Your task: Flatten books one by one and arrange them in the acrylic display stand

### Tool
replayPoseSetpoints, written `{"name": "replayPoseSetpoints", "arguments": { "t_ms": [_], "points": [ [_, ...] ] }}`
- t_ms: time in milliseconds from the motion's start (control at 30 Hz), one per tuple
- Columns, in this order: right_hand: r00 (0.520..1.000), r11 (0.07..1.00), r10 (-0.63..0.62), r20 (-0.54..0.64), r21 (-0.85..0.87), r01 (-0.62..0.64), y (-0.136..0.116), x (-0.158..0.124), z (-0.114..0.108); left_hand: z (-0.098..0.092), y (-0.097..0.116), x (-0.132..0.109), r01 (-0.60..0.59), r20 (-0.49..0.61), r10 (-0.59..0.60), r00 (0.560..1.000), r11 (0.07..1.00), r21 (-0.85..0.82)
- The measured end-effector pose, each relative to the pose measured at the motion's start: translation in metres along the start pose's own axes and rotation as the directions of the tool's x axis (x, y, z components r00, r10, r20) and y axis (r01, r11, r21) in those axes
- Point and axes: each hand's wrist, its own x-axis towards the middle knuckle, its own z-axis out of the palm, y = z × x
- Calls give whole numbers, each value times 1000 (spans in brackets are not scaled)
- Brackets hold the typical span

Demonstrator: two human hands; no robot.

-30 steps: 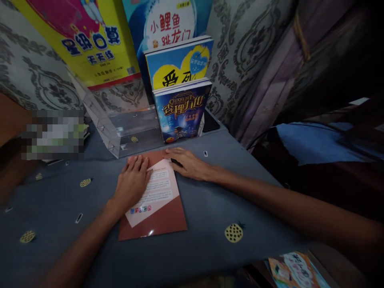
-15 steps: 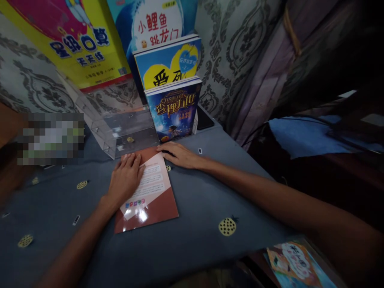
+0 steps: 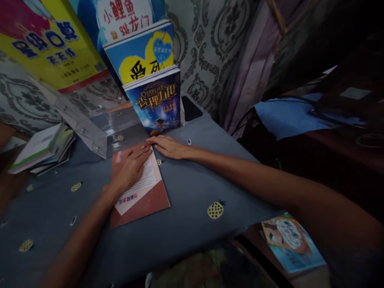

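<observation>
A thin reddish-brown book [image 3: 150,204] lies on the cloth-covered table, its pale printed panel facing up. My left hand [image 3: 131,167] rests flat across the upper part of this book, fingers stretched toward its top right corner. At that corner, my right hand [image 3: 169,147] touches the edge with extended fingers, the palm side resting on the cloth. Just beyond both hands stands a clear acrylic book stand [image 3: 97,138]. In it, a dark blue book [image 3: 159,106] leans in front of a blue-and-yellow book [image 3: 126,66], close to my right fingertips.
A yellow workbook [image 3: 60,60] and a teal picture book [image 3: 90,28] stand at the back. Left of the stand is a pile of books [image 3: 45,148]. A black phone [image 3: 191,109] lies behind the stand's right end. Below the table edge is another picture book [image 3: 292,242].
My left hand has slid over the book toward its top right corner, nearer my right hand. My right hand stays at the corner. The camera view has shifted, so the scene sits further left.
</observation>
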Motion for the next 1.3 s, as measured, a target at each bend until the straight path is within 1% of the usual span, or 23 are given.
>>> {"name": "replayPoseSetpoints", "arguments": {
  "t_ms": [133,267,367,500,600,733,833,1000,1133,1300],
  "points": [
    [1000,1000,-3,-11,-14,3,1,0,1,-3,13,-10,-63,-33,61,998,996,-56],
    [1000,999,2,6,-37,-2,0,0,2,-10,31,-18,-108,-63,104,993,993,-57],
    [1000,999,6,12,-44,-5,0,0,2,-17,45,-25,-151,-55,149,987,988,-39],
    [1000,998,-13,-1,-56,13,0,-1,3,-22,60,-39,-211,-10,210,978,977,-39],
    [1000,998,-20,-9,-64,19,1,-1,3,-23,64,-47,-247,7,248,969,968,-34],
    [999,997,-42,-8,-67,41,0,-1,3,-22,66,-51,-268,39,269,962,963,-26],
    [998,997,-53,-32,-63,51,-3,-3,2,-21,66,-51,-272,19,273,962,962,-29],
    [998,998,-50,-49,-36,49,-20,-20,0,-15,68,-53,-282,-55,282,958,959,13],
    [998,998,-57,-21,31,58,-46,-46,-3,-13,70,-55,-297,-107,299,948,954,41],
    [995,982,-104,-1,159,103,-77,-76,-6,-17,74,-55,-316,-117,318,941,948,36]
  ]
}}
